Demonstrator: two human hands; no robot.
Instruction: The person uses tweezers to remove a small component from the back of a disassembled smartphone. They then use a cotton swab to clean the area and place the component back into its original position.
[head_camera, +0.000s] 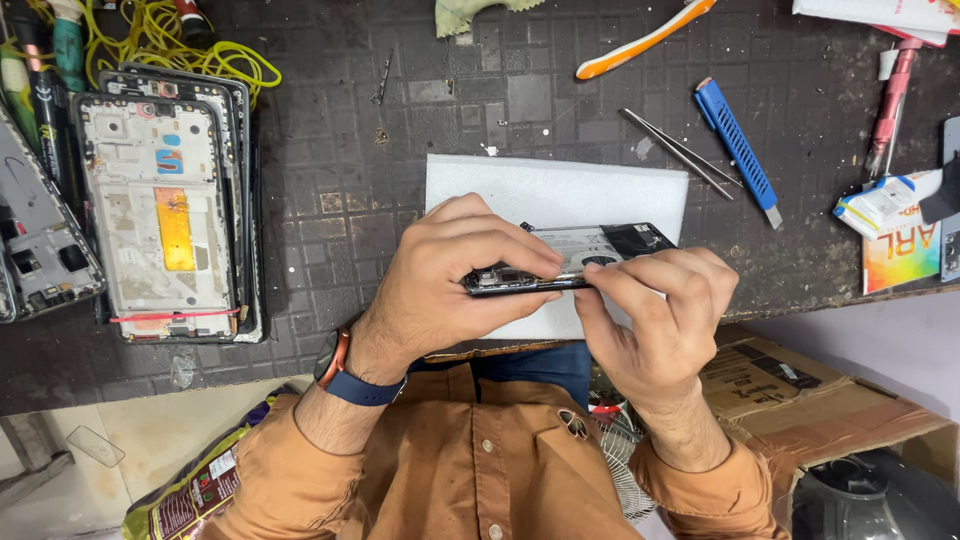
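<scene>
An opened black phone (600, 248) with its inner parts showing is held tilted above a white foam sheet (560, 190) on the dark workbench (330, 230). My left hand (450, 285) grips the phone's near-left end, thumb and fingers wrapped over its edge. My right hand (660, 320) holds the phone's lower edge from the right, fingertips pinched on the rim. A watch with a blue strap (355, 380) is on my left wrist.
A stack of phone frames (165, 215) lies at left beside yellow cables (170, 45). Tweezers (680, 150), a blue utility knife (738, 150), an orange-and-white toothbrush (645, 40) and a pink tool (890, 105) lie at the back right. A cardboard box (820, 400) sits below the bench edge.
</scene>
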